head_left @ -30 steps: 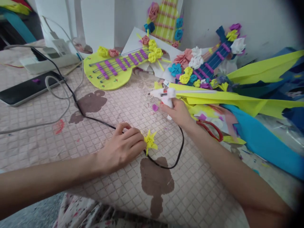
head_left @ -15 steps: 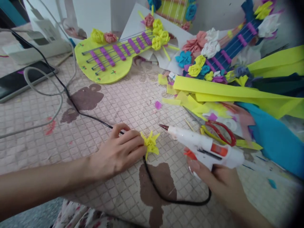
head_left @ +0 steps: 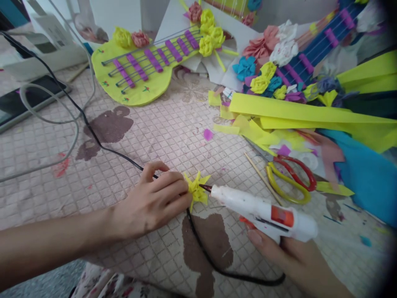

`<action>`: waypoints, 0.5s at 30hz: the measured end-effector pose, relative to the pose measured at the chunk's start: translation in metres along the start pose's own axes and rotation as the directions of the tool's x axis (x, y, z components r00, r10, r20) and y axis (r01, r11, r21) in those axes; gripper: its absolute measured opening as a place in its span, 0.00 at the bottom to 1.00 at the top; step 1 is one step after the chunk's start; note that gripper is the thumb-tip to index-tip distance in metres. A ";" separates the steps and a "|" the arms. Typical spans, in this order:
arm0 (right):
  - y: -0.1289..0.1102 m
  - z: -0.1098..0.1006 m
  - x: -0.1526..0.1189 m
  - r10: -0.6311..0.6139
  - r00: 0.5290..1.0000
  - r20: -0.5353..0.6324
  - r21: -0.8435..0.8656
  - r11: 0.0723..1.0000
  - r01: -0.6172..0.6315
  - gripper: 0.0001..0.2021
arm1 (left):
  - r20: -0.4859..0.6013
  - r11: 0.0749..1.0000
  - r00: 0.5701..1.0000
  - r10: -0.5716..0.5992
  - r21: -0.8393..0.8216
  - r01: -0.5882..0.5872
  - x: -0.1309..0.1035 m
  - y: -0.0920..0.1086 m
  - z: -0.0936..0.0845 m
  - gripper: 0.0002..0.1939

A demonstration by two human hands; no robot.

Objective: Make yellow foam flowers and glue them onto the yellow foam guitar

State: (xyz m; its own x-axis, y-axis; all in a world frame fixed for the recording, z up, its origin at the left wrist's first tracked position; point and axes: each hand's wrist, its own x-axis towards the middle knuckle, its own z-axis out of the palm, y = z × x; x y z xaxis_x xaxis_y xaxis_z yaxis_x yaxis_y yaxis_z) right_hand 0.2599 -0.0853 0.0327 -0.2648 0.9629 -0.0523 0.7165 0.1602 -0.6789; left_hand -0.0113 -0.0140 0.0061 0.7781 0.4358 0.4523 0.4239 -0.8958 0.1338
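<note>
A yellow paper flower (head_left: 197, 188) with pointed petals lies at the fingertips of my left hand (head_left: 158, 196), which is closed on its left edge. The black cord (head_left: 198, 238) passes beneath that hand. My right hand (head_left: 288, 252) grips a white hot glue gun (head_left: 248, 203) with an orange trigger and an orange panel on its side. The dark nozzle tip points left and is at the flower's right side; whether it touches a petal I cannot tell.
Scissors (head_left: 288, 182) with red and yellow handles and a thin stick (head_left: 262, 178) lie beyond the glue gun. Yellow paper strips (head_left: 294, 109) and blue paper (head_left: 366, 174) spread at right. A yellow paper guitar (head_left: 136, 91) lies behind; a phone (head_left: 27, 99) is at left.
The glue gun has moved left and slightly down, bringing its nozzle to the flower. My left hand and the flower have stayed almost still. The view has shifted slightly.
</note>
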 end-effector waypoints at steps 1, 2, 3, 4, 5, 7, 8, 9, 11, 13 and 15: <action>0.000 -0.002 0.000 -0.008 1.000 0.024 -0.021 1.000 0.009 0.06 | -0.004 1.000 1.000 -0.004 0.001 0.004 0.000 0.000 0.000 0.12; -0.001 -0.004 0.000 -0.014 0.999 0.052 -0.035 0.999 0.016 0.05 | -0.009 1.000 1.000 -0.004 -0.001 0.004 0.001 0.000 0.000 0.12; -0.001 -0.005 0.000 -0.018 0.997 0.078 -0.042 0.999 0.021 0.05 | -0.010 1.000 1.000 -0.005 -0.003 0.005 0.001 0.000 0.000 0.12; -0.002 -0.006 0.001 -0.019 0.995 0.102 -0.043 0.999 0.023 0.05 | -0.015 1.000 1.000 -0.003 -0.006 0.003 0.001 0.000 0.001 0.12; -0.003 -0.007 0.002 -0.018 0.993 0.120 -0.041 0.999 0.023 0.04 | -0.019 1.000 1.000 0.000 -0.010 0.000 0.002 0.000 0.001 0.12; -0.005 -0.008 0.003 -0.014 0.990 0.143 -0.025 1.000 0.018 0.03 | -0.017 1.000 1.000 -0.001 -0.017 0.001 0.002 0.000 0.002 0.13; -0.006 -0.007 0.004 -0.011 0.989 0.147 -0.013 1.000 0.013 0.03 | -0.012 1.000 1.000 -0.004 -0.021 0.003 0.002 0.000 0.002 0.13; -0.006 -0.007 0.004 -0.008 0.989 0.151 0.003 1.000 0.008 0.03 | -0.006 1.000 1.000 -0.007 -0.024 0.007 0.002 0.000 0.002 0.13; -0.007 -0.006 0.005 -0.006 0.987 0.161 0.032 0.999 0.001 0.05 | 0.006 0.999 1.000 -0.013 -0.032 0.013 0.002 0.000 0.001 0.13; -0.008 -0.005 0.006 -0.006 0.985 0.171 0.041 0.999 -0.001 0.05 | 0.007 0.999 1.000 -0.016 -0.043 0.016 0.001 0.000 0.001 0.13; -0.009 -0.005 0.007 -0.010 0.983 0.183 0.038 0.999 0.003 0.05 | 0.002 0.998 1.000 -0.025 -0.055 0.025 0.001 0.000 0.002 0.11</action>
State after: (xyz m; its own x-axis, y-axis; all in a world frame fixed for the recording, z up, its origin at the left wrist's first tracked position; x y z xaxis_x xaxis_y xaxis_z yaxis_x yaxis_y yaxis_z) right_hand 0.2549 -0.0791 0.0420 -0.3854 0.9053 -0.1783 0.6908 0.1549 -0.7063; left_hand -0.0095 -0.0138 0.0050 0.7682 0.4583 0.4470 0.4170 -0.8880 0.1937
